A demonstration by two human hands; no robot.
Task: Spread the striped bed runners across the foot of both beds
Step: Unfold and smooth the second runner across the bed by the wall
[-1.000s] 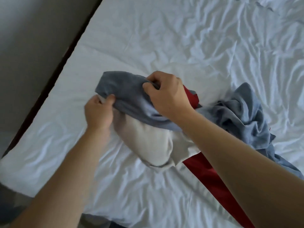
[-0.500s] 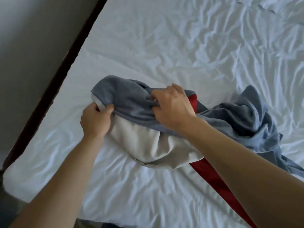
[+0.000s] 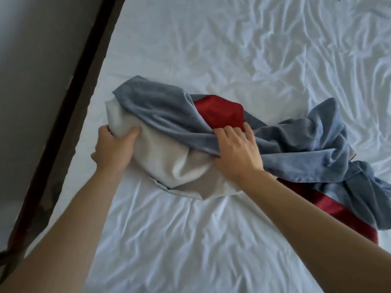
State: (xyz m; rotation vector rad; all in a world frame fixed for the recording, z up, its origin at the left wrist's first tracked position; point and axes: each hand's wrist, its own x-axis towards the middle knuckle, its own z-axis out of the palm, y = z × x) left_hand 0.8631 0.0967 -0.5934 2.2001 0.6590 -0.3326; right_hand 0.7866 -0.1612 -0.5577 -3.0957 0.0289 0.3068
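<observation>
A bunched bed runner (image 3: 169,121) with blue-grey, red and pale beige bands lies crumpled on the white bed (image 3: 211,49). My left hand (image 3: 113,151) grips its beige left end near the bed's left side. My right hand (image 3: 237,153) rests on the blue-grey band beside the red patch, fingers curled into the cloth. The rest of the runner trails in a heap to the right, partly hidden behind my right forearm.
The wrinkled white sheet covers the whole mattress. A dark wooden bed frame edge (image 3: 69,102) runs diagonally along the left, with a grey floor (image 3: 31,60) beyond it. The bed's near left corner is at the lower left.
Both hands have lowered the runner onto the sheet. My left hand shifted onto the beige end, my right hand slid right, uncovering the red band.
</observation>
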